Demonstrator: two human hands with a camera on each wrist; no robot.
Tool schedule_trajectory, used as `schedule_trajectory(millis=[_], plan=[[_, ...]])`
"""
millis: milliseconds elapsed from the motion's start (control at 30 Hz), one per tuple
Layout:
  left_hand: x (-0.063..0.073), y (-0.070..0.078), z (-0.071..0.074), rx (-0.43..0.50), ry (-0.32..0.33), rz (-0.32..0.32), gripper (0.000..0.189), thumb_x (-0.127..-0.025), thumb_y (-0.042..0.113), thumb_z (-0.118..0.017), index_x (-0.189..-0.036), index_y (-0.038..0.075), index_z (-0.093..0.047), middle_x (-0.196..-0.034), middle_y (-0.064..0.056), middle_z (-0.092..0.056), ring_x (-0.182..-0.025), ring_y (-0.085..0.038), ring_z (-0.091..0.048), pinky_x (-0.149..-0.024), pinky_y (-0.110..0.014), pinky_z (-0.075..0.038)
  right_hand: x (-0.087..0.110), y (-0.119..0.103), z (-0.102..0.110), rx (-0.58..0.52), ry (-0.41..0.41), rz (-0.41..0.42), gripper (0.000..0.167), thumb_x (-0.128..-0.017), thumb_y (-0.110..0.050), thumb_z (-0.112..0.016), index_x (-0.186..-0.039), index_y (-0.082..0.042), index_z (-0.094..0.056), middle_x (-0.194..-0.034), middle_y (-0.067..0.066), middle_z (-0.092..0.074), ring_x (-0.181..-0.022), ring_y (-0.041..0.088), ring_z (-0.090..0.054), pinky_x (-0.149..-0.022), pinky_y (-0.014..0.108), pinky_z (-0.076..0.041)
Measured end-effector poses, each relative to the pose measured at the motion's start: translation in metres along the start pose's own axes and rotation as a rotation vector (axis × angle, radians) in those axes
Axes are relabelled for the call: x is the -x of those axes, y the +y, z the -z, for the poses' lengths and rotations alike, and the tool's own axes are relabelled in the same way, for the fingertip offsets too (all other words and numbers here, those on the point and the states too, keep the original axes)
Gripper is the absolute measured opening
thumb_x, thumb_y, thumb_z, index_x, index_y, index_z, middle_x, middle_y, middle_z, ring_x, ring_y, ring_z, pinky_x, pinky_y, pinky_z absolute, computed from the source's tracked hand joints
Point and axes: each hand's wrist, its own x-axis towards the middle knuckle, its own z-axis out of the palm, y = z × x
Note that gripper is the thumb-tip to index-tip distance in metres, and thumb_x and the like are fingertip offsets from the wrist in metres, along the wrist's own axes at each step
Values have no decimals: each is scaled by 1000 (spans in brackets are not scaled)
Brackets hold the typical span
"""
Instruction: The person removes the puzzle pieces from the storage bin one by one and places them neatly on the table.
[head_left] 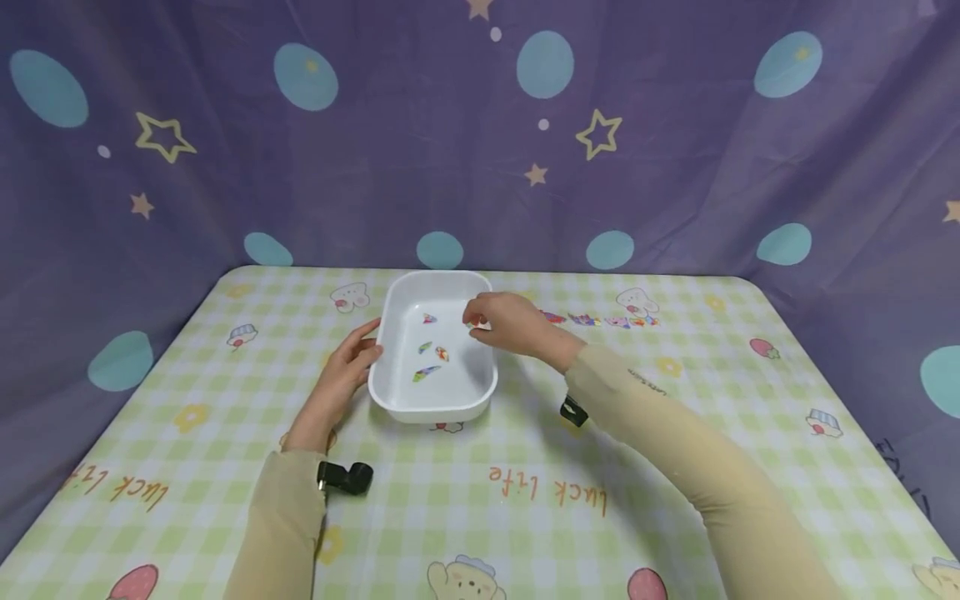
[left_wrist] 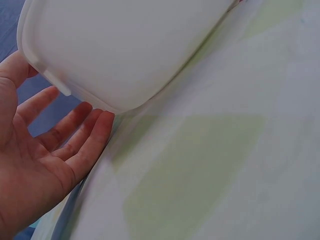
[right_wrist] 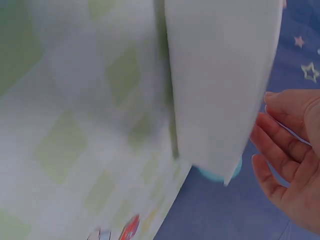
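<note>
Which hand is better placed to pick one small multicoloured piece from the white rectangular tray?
Right, probably: the right hand is over the tray, near the pieces; the left hand touches the tray's outer side.

Room above — tray walls (head_left: 432, 414) block.

smooth glossy plastic tray (head_left: 461, 383), creased matt cloth backdrop (head_left: 450, 125), smooth tablecloth (head_left: 420, 517), matt fabric sleeves (head_left: 277, 533)

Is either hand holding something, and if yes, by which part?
The left hand touches the white tray at its left side, without a clear grip. Whether the right hand, at the tray's right side, pinches anything cannot be told.
</note>
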Motion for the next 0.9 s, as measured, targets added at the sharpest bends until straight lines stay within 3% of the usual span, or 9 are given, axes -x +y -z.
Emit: schedule_trajectory(millis=[200, 467, 667, 900], plan=[[-3, -2, 0, 1, 2, 23, 55, -93, 34, -49, -144, 29, -26, -133, -12, -40, -110, -19, -47, -84, -23, -49, -10, -20, -10, 7, -72, 47, 18, -83, -19, -63, -100, -13, -66, -94, -3, -62, -84, 10, -58, -72, 25, -48], [-3, -1, 1, -1, 2, 1, 56, -93, 36, -49, -144, 29, -26, -133, -13, -40, -111, -21, -47, -83, -21, -49, -26, -38, -26, 90, -184, 69, 22, -81, -21, -66, -103, -16, -66, -95, -5, -63, -85, 9, -58, -75, 29, -47], [-3, -1, 1, 5, 9, -8, 55, -93, 35, -49, -143, 28, -28, -132, -13, -41, -110, -20, -47, -82, -20, -50, -35, -40, -43, 147, -275, 87, 22, -81, -25, -64, -102, -20, -65, -93, -6, -59, -80, 9, -56, -66, 28, -45], [-4, -2, 0, 5, 8, -7, 54, -93, 33, -49, -143, 27, -28, -132, -13, -41, -108, -19, -47, -81, -20, -49, -35, -49, -47, 184, -320, 69, 19, -83, -21, -62, -101, -22, -67, -91, -6, -59, -78, 9, -54, -69, 28, -44]])
